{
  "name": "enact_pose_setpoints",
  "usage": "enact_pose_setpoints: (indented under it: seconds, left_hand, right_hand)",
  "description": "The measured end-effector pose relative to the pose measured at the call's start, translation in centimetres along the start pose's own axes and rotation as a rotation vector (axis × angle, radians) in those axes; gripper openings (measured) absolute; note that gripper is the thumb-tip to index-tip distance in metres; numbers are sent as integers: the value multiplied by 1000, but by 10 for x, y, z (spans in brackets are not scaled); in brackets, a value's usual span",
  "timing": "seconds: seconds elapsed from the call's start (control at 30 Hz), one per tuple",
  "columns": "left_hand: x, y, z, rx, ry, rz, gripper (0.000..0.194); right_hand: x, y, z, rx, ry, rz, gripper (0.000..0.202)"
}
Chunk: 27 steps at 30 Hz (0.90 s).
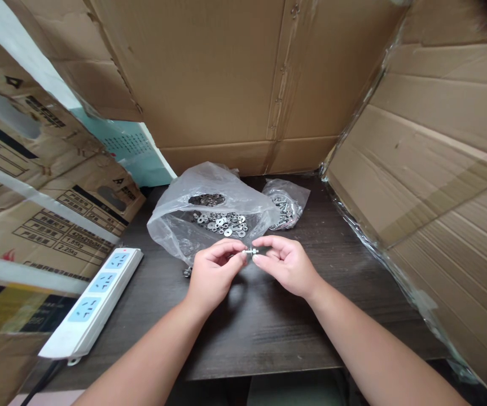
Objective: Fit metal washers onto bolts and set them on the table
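Between my two hands a small metal bolt [250,251] with a washer and nut on it lies level above the dark table. My left hand [218,270] pinches its left end between thumb and fingers. Thumb and forefinger of my right hand [288,265] close on the right end. Just behind them, a clear plastic bag [169,208] lies open with many loose washers and nuts [226,223] in it. To its right sits a smaller clear bag [300,197] of bolts.
A white power strip [110,304] lies at the left of the dark table [268,344]. Cardboard walls [226,73] stand behind and on both sides. Some small metal pieces [187,272] are beside my left hand.
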<state>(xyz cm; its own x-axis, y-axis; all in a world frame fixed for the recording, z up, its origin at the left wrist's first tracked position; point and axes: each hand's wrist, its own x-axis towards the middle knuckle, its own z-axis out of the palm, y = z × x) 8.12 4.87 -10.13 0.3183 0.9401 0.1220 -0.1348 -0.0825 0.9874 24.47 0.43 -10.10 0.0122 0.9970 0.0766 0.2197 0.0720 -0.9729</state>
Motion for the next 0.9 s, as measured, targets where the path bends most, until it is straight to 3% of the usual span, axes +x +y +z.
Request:
enact_pose_setpoints:
  seconds: [0.9]
  left_hand:
    - [-2,4,2,118,-47,56,14]
  right_hand:
    - [3,-1,-2,12,-76,20,40]
